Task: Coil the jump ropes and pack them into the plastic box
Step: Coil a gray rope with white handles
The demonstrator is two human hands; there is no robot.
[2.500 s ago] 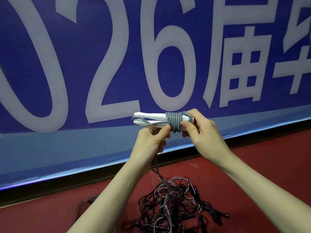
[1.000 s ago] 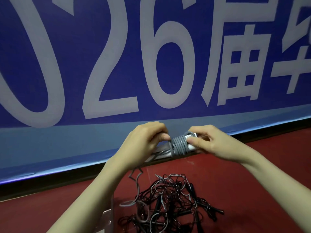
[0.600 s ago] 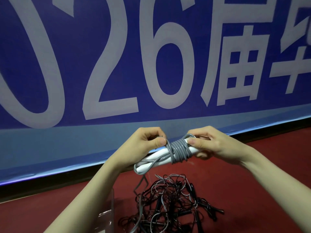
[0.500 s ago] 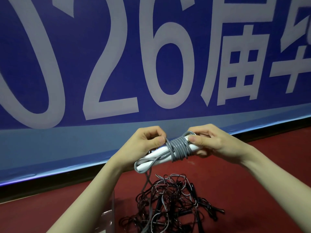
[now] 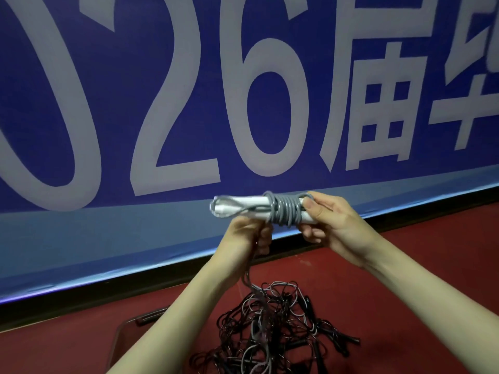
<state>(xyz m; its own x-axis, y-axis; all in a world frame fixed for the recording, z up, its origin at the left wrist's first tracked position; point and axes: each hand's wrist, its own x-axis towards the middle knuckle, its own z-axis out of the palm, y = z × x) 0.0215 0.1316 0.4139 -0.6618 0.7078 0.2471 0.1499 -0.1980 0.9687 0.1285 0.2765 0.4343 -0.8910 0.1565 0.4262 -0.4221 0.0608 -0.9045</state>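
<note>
Grey cord [image 5: 283, 209] winding snugly round white handles [image 5: 243, 206], right hand [image 5: 332, 222] pinching the bundle's end, left hand [image 5: 243, 233] gripping the trailing length, feeding it taut from the tangled pile [image 5: 270, 327] beside the plastic box [image 5: 121, 338].

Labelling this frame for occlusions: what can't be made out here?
Head view only:
- Box: mostly hidden by the left forearm; contents unreadable.
- Left hand: fingers curl away from camera; grip on the grey rope unclear.
- Handles: right ends covered by coils and the right hand.
- Pile: tangled, cut by bottom edge; rope count unknowable.
</note>
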